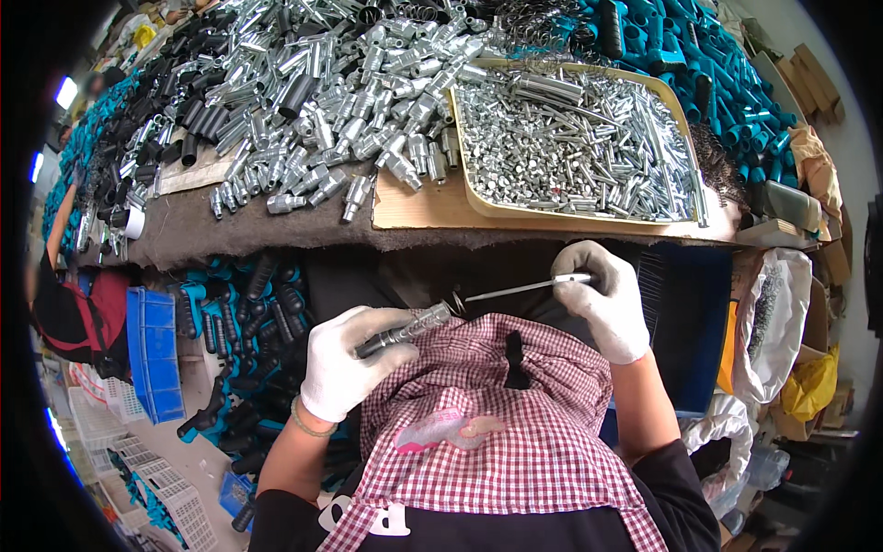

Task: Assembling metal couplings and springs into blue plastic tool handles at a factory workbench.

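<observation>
Heaped metal fittings [354, 129] and a tray [552, 215] of small parts [552, 156] crowd the bench [322, 228] ahead. The gloved left hand [342, 366] curls around a metal tube [416, 327]; a spring [457, 303] at its far end sits near the tip of a thin rod [515, 290] pinched in the gloved right hand [604, 302].

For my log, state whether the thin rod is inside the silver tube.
Out: the right hand holds the rod, tip apart from the tube.
</observation>
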`<state>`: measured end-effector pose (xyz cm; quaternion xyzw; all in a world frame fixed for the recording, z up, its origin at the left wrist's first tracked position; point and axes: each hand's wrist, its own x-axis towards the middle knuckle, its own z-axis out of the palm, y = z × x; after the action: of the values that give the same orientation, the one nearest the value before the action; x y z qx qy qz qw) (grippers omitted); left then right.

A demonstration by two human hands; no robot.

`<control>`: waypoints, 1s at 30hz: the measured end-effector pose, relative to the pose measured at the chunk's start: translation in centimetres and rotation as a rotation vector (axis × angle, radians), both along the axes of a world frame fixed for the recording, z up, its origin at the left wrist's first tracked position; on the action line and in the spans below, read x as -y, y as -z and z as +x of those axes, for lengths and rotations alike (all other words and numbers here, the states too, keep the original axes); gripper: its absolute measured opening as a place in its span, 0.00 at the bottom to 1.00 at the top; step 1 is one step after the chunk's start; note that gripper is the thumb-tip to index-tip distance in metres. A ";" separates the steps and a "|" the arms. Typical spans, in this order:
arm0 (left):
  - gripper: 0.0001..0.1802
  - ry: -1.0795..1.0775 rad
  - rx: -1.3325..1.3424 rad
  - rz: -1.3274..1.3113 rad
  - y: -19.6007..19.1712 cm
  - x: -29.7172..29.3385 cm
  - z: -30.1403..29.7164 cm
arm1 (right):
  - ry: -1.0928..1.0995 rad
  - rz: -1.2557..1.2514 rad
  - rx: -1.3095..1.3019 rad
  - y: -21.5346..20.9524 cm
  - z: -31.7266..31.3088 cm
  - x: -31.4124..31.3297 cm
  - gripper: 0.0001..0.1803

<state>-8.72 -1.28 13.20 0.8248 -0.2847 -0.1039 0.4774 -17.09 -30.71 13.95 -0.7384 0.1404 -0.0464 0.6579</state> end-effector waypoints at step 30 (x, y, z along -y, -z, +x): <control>0.17 0.159 -0.063 -0.107 -0.1 2.0 0.2 | 0.022 0.569 0.056 3.4 -0.1 -5.3 0.31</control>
<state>-8.49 -3.31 13.29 0.7694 -0.3392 -0.1519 0.5195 -17.21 -25.40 10.55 -0.5212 0.1375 -0.0323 0.8417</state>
